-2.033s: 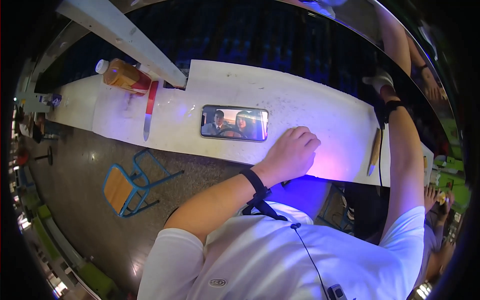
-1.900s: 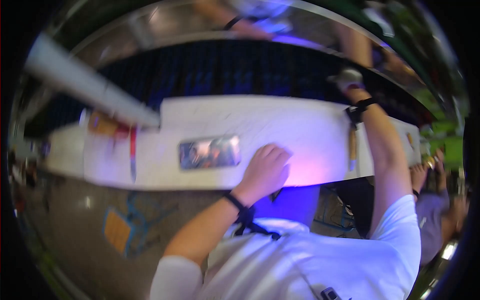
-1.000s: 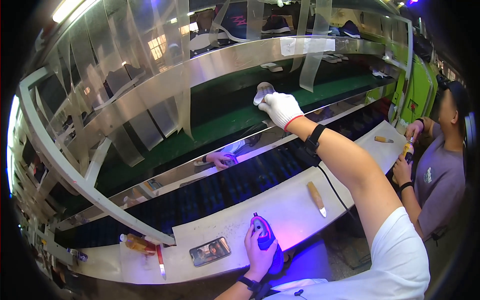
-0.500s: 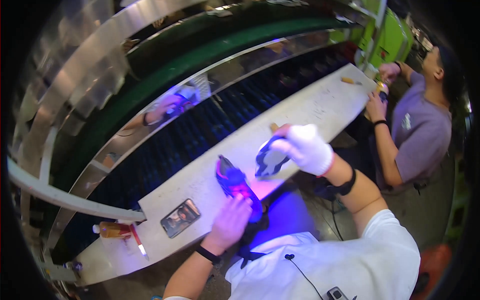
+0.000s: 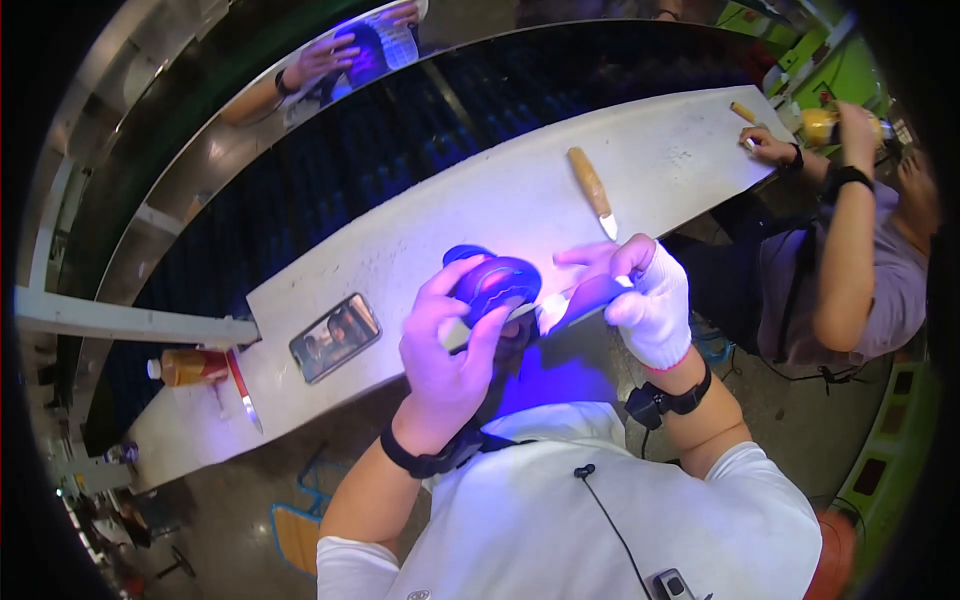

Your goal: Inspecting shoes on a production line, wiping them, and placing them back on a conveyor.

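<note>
My bare left hand (image 5: 440, 345) is wrapped round a dark shoe (image 5: 503, 283), lifted over the bench's near edge under purple light. My right hand (image 5: 657, 305), in a white glove with some fingertips bare, grips a shoe sole (image 5: 588, 305) by its outer end. The sole's white end meets the shoe or lies very close to it; I cannot tell if they touch. Beyond my right hand, a wooden-handled knife (image 5: 590, 188) lies on the white bench (image 5: 440, 215). To the left of my left hand is a phone (image 5: 336, 338) with its screen lit.
A red-handled knife (image 5: 242, 388) and a bottle of amber liquid (image 5: 192, 367) lie at the bench's left end. Behind the bench runs a dark roller conveyor (image 5: 350, 170). On the right a co-worker (image 5: 850, 270) holds a yellow object (image 5: 820, 126). A metal bar (image 5: 130, 315) juts in from the left.
My left hand has raised the shoe off the bench and turned it. My right hand has brought the sole over beside it, uncovering the wooden-handled knife. The view has shifted.
</note>
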Demonstrator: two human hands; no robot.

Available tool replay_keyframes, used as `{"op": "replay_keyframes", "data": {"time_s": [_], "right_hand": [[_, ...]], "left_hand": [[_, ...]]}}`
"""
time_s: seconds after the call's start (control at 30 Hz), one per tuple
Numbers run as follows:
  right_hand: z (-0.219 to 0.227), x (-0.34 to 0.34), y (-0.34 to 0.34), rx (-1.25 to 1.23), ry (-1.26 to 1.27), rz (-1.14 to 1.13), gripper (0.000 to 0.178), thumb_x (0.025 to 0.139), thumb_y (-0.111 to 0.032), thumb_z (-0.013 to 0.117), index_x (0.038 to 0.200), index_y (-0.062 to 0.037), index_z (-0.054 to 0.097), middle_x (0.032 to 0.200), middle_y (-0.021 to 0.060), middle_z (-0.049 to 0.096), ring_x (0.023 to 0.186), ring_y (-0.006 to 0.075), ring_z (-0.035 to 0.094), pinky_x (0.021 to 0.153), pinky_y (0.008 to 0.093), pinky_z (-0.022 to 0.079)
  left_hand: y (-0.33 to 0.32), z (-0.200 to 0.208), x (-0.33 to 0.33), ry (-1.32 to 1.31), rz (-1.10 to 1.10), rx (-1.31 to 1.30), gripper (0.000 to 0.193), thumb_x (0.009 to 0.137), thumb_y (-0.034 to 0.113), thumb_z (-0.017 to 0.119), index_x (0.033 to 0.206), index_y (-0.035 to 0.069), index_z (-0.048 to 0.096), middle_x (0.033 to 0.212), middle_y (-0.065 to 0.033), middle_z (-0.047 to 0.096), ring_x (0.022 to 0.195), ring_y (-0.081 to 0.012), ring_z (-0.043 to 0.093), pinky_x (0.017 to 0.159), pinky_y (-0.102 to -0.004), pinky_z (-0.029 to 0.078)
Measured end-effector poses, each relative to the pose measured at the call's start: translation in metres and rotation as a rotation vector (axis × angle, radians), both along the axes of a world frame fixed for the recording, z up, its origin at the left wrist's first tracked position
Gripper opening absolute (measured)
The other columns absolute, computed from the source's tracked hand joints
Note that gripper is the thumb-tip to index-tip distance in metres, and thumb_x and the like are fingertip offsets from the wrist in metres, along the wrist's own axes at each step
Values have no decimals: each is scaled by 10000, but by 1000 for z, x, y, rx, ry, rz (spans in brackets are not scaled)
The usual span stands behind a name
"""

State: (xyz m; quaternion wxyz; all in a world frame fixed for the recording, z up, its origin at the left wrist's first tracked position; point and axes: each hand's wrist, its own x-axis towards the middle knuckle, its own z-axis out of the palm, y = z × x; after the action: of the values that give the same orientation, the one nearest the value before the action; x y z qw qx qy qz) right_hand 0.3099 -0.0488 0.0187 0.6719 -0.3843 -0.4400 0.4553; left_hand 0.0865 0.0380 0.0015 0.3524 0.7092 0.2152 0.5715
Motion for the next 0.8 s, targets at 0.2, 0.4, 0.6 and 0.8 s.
{"op": "replay_keyframes", "data": {"time_s": [0.2, 0.4, 0.6, 0.8], "right_hand": [[-4, -35, 12, -93, 115, 93, 291, 864, -78, 866, 954, -20, 595, 1471, 273, 595, 1261, 289, 645, 1002, 401, 586], [-16, -55, 1, -8, 38, -42, 330, 862, -96, 889, 977, -29, 587, 1398, 288, 659, 1303, 329, 642, 1087, 457, 528], [-24, -59, -6, 114, -163, -52, 387, 833, -130, 917, 966, -53, 561, 1333, 284, 707, 1340, 398, 638, 1216, 586, 397], [-32, -55, -7, 165, -292, 22, 485, 848, -278, 917, 1028, -109, 500, 1351, 313, 679, 1343, 469, 622, 1248, 632, 324]], "left_hand": [[-6, 9, -17, 200, -133, -29, 178, 950, -21, 759, 1061, 8, 622, 1374, -327, 665, 1073, -353, 763, 884, -386, 609], [-43, 2, -16, 53, -201, -253, 477, 975, 244, 806, 1237, 7, 486, 1469, -376, 575, 1449, -446, 529, 1198, -501, 408], [-60, -4, -16, -59, -137, -363, 431, 942, 154, 836, 1102, 51, 448, 1463, -378, 579, 1484, -470, 482, 1255, -567, 313], [-64, -2, -28, -49, -167, -443, 465, 894, 57, 863, 1129, 38, 463, 1438, -381, 592, 1489, -450, 481, 1267, -580, 300]]}}
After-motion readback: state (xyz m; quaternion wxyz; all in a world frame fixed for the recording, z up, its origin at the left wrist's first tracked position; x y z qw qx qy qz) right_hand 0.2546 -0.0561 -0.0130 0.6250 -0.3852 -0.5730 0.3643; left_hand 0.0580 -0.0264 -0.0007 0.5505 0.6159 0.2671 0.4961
